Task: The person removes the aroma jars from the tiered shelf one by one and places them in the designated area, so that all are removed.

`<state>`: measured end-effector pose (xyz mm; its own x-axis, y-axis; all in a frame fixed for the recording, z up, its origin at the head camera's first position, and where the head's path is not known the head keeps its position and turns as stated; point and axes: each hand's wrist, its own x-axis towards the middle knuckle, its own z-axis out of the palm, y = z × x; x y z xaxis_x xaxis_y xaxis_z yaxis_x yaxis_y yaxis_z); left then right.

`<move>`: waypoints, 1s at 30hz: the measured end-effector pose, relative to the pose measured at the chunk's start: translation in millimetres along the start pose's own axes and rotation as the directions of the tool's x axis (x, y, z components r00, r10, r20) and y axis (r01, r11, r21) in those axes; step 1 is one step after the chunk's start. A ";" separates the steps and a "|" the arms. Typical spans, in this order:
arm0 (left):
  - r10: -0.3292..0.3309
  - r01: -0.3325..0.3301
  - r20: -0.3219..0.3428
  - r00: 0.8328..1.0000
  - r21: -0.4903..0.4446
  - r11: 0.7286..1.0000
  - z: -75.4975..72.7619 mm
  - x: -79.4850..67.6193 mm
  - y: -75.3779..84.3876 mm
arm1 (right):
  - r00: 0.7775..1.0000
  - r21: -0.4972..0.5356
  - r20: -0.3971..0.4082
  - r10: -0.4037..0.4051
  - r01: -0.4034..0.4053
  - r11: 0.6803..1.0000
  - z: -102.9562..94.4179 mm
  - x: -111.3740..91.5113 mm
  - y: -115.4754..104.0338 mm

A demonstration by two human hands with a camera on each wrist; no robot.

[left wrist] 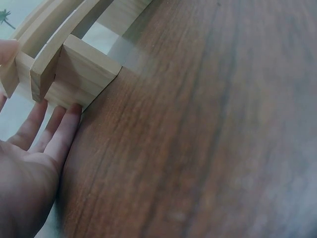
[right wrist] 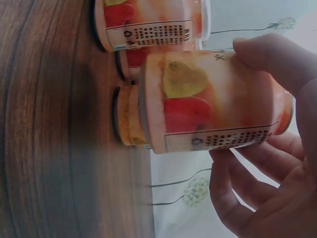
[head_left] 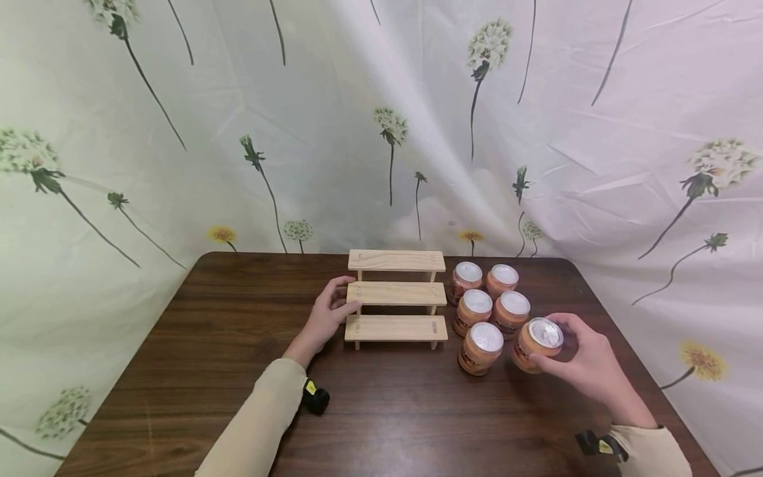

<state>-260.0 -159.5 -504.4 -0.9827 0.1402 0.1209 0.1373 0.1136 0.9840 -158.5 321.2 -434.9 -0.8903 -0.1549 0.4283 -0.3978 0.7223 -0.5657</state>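
Observation:
My left hand (head_left: 329, 311) rests at the left side of a three-step wooden rack (head_left: 396, 293). In the left wrist view its straight fingers (left wrist: 63, 131) touch the rack's side panel (left wrist: 81, 74), and the thumb lies against a shelf end. With thumb and fingers on opposite sides, my right hand (head_left: 590, 364) grips an orange-labelled jar (head_left: 527, 348) with a clear, shiny lid. Its base looks raised off the table in the right wrist view, where the label (right wrist: 198, 99) shows fruit pictures. Several matching jars (head_left: 473, 358) stand upright between the rack and the held jar.
The dark wooden table (head_left: 381, 424) ends at a back edge just behind the rack and jars. A pale curtain (head_left: 334, 132) printed with dandelions hangs behind and along both sides. The standing jars are close together, in two rough columns right of the rack.

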 end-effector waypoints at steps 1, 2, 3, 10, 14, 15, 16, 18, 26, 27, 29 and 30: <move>0.000 0.000 0.000 1.000 0.000 1.000 0.0 0.2 -0.4 | 1.000 0.000 0.014 -0.001 0.001 1.000 0.9 -0.3 0.9; -0.003 0.003 0.001 1.000 0.000 1.000 -0.1 0.1 -0.2 | 1.000 0.001 0.026 -0.002 0.002 1.000 2.1 -0.5 1.8; -0.004 0.004 0.000 1.000 0.001 1.000 0.0 0.2 -0.4 | 0.999 0.001 0.035 -0.005 0.005 1.000 3.4 -0.6 2.5; 0.004 -0.004 -0.001 1.000 -0.005 1.000 -0.4 1.9 -5.6 | 0.997 -0.013 0.078 0.002 -0.001 1.000 15.1 -0.9 11.3; 0.001 -0.001 0.001 1.000 -0.006 1.000 -0.7 1.7 -5.4 | 0.996 -0.008 0.089 0.009 -0.008 1.000 20.4 -0.6 14.7; 0.000 0.000 0.002 1.000 -0.006 1.000 -0.8 1.8 -5.3 | 0.996 -0.009 0.090 0.010 -0.010 1.000 21.2 -0.4 15.1; -0.001 0.001 0.003 1.000 -0.006 1.000 -0.9 1.9 -5.3 | 0.996 -0.007 0.092 0.015 -0.015 1.000 22.0 -0.2 15.2; -0.002 0.002 0.005 1.000 -0.010 1.000 -0.6 1.9 -5.4 | 0.995 0.003 0.101 0.027 -0.028 1.000 22.9 0.1 15.1; -0.004 0.004 0.003 1.000 -0.010 1.000 -0.4 1.6 -4.6 | 0.990 -0.005 0.124 0.070 -0.070 0.998 27.1 0.0 15.5; -0.004 0.004 0.001 1.000 -0.007 1.000 -0.5 1.5 -4.5 | 0.990 -0.007 0.125 0.073 -0.073 0.997 27.7 0.1 15.7; -0.003 0.003 -0.001 1.000 -0.001 1.000 -0.6 1.4 -4.0 | 0.989 -0.008 0.127 0.078 -0.078 0.997 28.4 0.6 15.7; -0.001 0.001 -0.002 1.000 0.002 1.000 -0.6 1.4 -4.3 | 0.988 -0.006 0.130 0.081 -0.080 0.997 28.6 1.0 15.5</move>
<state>-262.1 -160.3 -508.3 -0.9831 0.1381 0.1199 0.1362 0.1159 0.9839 -171.9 313.0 -463.4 -0.9407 -0.1824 0.2861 -0.3235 0.7366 -0.5939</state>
